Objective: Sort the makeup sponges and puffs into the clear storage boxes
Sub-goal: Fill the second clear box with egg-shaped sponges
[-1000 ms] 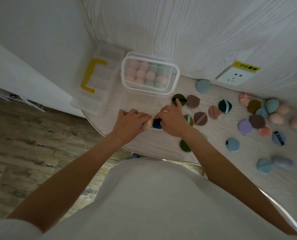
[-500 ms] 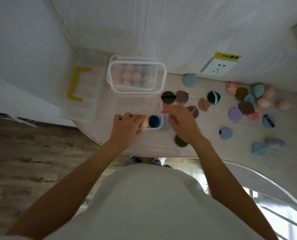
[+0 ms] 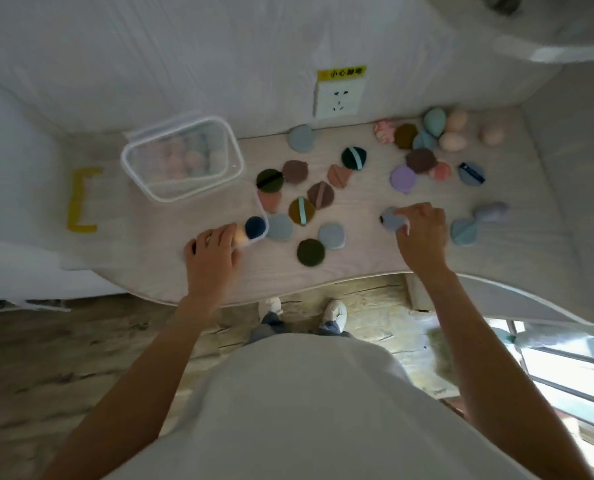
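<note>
Pale wood-grain tabletop (image 3: 357, 258) against a white wall, strewn with puffs and sponges. Right hand (image 3: 421, 233) near the front edge, fingers curled, pinching a grey-blue puff (image 3: 390, 219). Left hand (image 3: 212, 249) curled round a small clear box (image 3: 259, 216) holding a navy sponge (image 3: 255, 226) and a peach one. Box well left of the puff, so probably a leftward carry by the right hand.
</note>
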Tool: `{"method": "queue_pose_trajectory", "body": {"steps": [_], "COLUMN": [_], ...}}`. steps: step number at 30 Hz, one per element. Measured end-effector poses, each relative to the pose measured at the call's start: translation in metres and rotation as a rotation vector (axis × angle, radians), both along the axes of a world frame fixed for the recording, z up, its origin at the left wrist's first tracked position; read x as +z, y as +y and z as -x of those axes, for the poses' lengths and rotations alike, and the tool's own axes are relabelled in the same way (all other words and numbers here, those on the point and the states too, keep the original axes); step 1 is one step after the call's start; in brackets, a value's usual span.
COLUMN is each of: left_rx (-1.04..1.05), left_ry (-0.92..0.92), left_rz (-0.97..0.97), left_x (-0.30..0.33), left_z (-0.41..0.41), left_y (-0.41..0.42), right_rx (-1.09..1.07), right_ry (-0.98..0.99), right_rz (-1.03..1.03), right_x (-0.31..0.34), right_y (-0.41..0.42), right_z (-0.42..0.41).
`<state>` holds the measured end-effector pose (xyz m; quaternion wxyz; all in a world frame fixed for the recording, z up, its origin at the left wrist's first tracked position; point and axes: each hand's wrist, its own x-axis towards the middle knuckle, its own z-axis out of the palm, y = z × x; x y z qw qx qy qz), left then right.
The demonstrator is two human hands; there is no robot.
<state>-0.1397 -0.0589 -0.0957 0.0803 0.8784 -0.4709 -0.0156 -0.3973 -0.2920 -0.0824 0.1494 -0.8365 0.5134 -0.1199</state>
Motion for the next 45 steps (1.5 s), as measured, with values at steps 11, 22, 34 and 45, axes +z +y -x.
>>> {"method": "queue_pose_trajectory", "body": {"steps": [11,22,34,45], "left_rx": [0.234,-0.351,-0.481,-0.625], "left_ry": [-0.054,0.18,0.369,-0.018], "left_rz": [-0.03,0.19,0.111,-0.085], "left_x": [-0.002,0.029,0.011,-0.01], "left_z": [0.039,0.128,0.152,0.18], "left_y": [-0.021,-0.135,-0.342,-0.414], "right_rx": [-0.112,-0.267,-0.058,-0.136], "right_ry": [0.141,0.147,-0.098,-0.081], "right_rz": [-0.053,-0.198,-0.152,-0.19], "right_x": [-0.012,-0.009,0.002,-0.017], "right_y": [-0.057,-0.098,-0.15,-0.155], "right_z": [0.1,0.11,0.088,0.088]}}
